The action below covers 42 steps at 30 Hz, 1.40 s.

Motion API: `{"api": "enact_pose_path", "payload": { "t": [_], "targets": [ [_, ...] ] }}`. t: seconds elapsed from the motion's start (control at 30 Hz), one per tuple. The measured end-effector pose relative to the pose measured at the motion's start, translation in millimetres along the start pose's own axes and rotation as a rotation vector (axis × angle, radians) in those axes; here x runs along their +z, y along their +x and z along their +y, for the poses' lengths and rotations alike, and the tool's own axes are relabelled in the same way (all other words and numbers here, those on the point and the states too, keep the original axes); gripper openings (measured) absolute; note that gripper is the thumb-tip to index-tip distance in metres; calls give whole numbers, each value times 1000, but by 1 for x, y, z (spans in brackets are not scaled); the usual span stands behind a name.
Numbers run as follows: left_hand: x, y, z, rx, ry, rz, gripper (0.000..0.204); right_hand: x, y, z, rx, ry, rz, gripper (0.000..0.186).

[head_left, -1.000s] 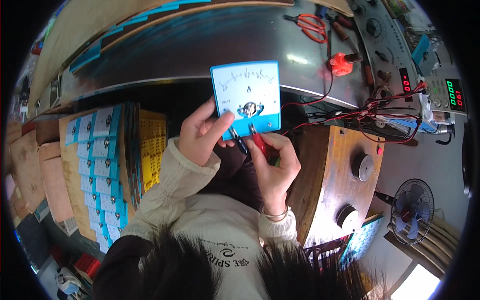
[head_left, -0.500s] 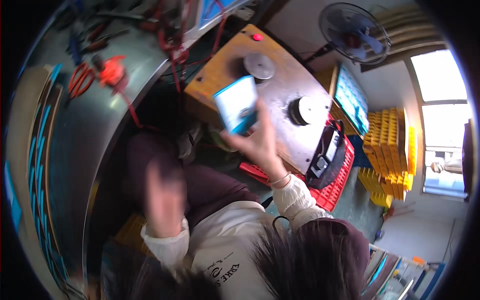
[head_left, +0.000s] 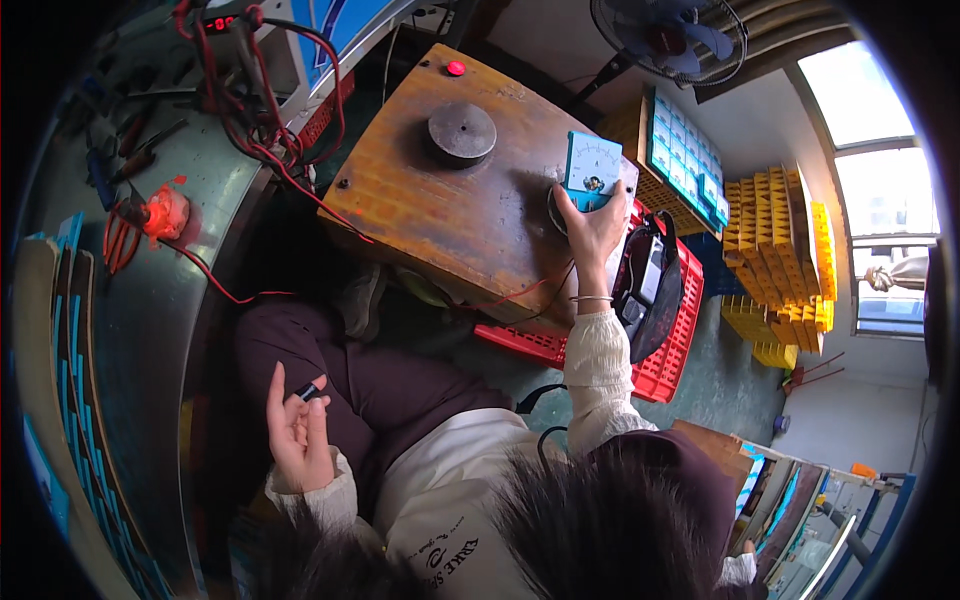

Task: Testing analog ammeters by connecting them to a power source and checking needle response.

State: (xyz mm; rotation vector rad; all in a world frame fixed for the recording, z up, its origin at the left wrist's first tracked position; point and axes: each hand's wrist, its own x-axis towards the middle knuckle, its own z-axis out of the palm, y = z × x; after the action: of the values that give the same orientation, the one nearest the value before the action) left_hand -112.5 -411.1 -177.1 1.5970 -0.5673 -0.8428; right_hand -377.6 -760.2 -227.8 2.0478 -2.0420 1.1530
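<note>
My right hand [head_left: 597, 235] grips a teal-framed panel meter [head_left: 596, 160] by its lower edge, thumb on one side and fingers on the other. The meter's white dial faces up, and it sits over the right-hand metal disc [head_left: 556, 212], mostly hiding it; whether they touch I cannot tell. Another round dark disc [head_left: 462, 133] stands uncovered on the wooden box [head_left: 400, 160]. My left hand [head_left: 300, 445], above my left thigh, pinches a small black cylindrical piece [head_left: 309, 391] between thumb and fingers.
On the metal bench [head_left: 190, 300] at left lie red-handled pliers [head_left: 120, 240], tools and red wires. A red crate [head_left: 665, 350] with a black bag stands right of the box. Behind are boxed teal meters [head_left: 685, 150], yellow stacked trays [head_left: 770, 240] and a fan [head_left: 668, 40].
My right hand has carried the meter rightward, from above the box's middle to the right disc, and its dial now shows clearly. My left hand, blurred before, is now steadier. The view has shifted.
</note>
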Motion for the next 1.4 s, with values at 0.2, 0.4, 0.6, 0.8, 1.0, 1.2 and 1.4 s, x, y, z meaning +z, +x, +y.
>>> {"api": "enact_pose_path", "payload": {
  "t": [0.2,0.4,0.6,0.8,1.0,1.2,1.4],
  "targets": [
    [31,-16,2,-29,10,-30,53,-6,23,16,4,7,-19,107],
    [23,-16,2,-14,22,13,53,-11,19,13,-38,-57,37,101],
    [25,-14,10,-75,6,30,54,-10,21,20,7,26,-19,106],
    [32,-13,4,-34,22,22,53,-9,22,17,-45,-32,30,101],
    [20,-10,-1,-40,21,35,54,-9,21,6,-30,1,6,102],
    [4,-10,5,-48,-60,25,58,-8,20,-58,-68,144,-64,103],
    [-10,-28,9,-4,23,101,58,51,41,-122,-104,228,-194,104]
  ]
}}
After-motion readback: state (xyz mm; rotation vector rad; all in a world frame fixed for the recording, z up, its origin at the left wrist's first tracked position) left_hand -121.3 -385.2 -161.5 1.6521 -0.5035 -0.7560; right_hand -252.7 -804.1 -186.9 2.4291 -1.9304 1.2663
